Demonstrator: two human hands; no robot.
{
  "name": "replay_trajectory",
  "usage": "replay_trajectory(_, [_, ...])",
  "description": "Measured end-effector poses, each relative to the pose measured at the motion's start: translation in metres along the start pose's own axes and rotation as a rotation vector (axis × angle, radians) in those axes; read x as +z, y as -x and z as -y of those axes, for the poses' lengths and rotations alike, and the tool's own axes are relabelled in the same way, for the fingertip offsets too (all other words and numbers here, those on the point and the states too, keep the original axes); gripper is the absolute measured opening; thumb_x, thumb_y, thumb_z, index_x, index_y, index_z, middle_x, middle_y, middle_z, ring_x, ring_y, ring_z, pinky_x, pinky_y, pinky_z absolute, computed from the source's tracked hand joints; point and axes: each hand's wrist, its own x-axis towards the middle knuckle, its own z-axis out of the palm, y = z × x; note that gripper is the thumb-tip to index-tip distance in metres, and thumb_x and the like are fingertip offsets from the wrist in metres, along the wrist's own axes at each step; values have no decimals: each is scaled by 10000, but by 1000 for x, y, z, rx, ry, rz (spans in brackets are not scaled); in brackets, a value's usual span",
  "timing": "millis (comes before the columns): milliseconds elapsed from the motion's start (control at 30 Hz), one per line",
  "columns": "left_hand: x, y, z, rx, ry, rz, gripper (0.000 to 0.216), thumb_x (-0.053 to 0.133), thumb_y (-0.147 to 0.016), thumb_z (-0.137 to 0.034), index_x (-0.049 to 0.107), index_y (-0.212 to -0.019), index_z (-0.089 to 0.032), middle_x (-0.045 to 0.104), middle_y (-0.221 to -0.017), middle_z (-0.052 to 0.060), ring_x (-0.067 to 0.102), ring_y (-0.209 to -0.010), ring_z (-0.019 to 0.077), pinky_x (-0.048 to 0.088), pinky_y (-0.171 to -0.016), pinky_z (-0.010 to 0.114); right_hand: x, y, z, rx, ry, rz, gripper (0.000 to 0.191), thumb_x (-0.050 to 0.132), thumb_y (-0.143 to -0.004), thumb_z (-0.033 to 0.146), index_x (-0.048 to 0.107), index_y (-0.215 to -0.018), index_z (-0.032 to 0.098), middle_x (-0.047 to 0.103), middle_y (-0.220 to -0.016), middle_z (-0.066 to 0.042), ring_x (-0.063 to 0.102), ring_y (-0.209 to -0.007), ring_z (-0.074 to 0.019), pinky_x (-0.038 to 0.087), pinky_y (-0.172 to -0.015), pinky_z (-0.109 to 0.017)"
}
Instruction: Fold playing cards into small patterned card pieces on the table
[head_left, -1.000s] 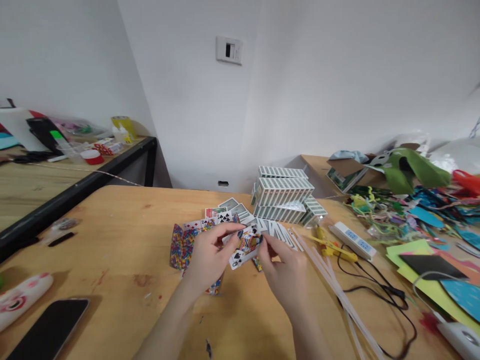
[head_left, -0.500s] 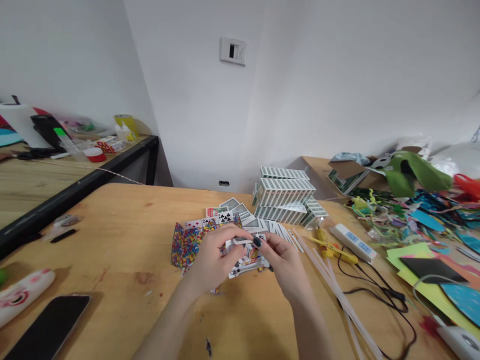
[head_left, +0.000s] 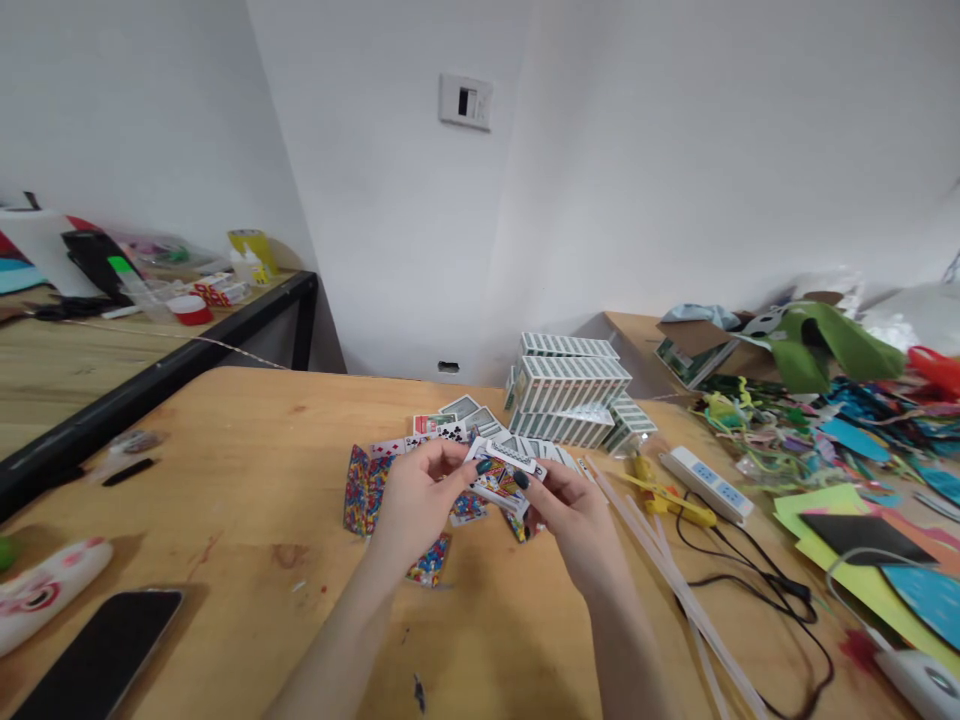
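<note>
A face playing card (head_left: 496, 480) is held up between my hands, its upper edge folded over or topped by another card edge; I cannot tell which. My left hand (head_left: 420, 500) pinches its left end, thumb on the face. At the right end, my right hand (head_left: 576, 515) grips with thumb in front and fingers behind. Below and behind lies a piece with a multicoloured speckled pattern (head_left: 361, 495), partly hidden by my left hand. Loose playing cards (head_left: 461, 408) lie spread just beyond, some face up, some face down.
Striped card boxes (head_left: 574, 385) are stacked at the table's back. To the right are a yellow glue gun (head_left: 675, 500), clear glue sticks (head_left: 667, 570), a power strip (head_left: 706, 484) with black cable, and coloured paper (head_left: 825, 520). A phone (head_left: 101, 650) lies at the front left.
Both hands have raised the card slightly, and its face now shows between the thumbs. My left thumb has moved onto its upper edge. More of the speckled piece below is visible.
</note>
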Motion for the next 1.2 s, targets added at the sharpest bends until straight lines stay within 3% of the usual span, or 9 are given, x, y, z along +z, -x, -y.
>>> replay_trajectory(267, [2,4,-3,75,-157,-103,106,594,-705,-240,639,-756,-158,665,-705,17,608,-636,149,470,-602,236,-4,-1,0,-54,165,-45,322,564,-755,423,670,-800,122,468,-508,21,420,-494,-102,342,-451,-196])
replay_trajectory(600, [9,7,-7,194,-258,-62,107,543,-742,-195,644,-751,-163,680,-733,20,607,-622,144,468,-590,232,1,1,2,-44,80,-83,314,581,-760,412,664,-887,138,515,-491,28,466,-454,-111,378,-439,-207])
replay_trajectory(800, [3,5,-4,161,-147,-3,155,543,-772,-245,651,-833,-152,668,-772,35,599,-682,154,470,-605,234,5,4,5,-10,-88,67,325,605,-752,388,623,-983,160,617,-596,-1,579,-509,-140,469,-484,-252])
replay_trajectory(900, [3,6,-6,143,-48,60,166,558,-766,-239,664,-860,-154,669,-817,41,600,-734,162,479,-641,243,8,5,3,-5,-70,-15,240,635,-723,391,631,-764,154,562,-463,31,510,-393,-106,425,-392,-217])
replay_trajectory(1000, [8,8,-10,102,62,68,203,566,-765,-244,651,-924,-149,671,-861,53,608,-762,167,491,-656,248,10,4,2,-21,-55,-133,275,650,-712,392,566,-590,160,516,-394,46,442,-336,-78,373,-344,-191])
replay_trajectory(1200, [18,13,-12,123,204,42,325,592,-752,-286,599,-1047,-149,672,-894,70,621,-763,174,510,-664,260,13,6,4,-54,-180,-136,259,597,-757,426,568,-724,171,563,-458,27,514,-363,-116,424,-360,-228])
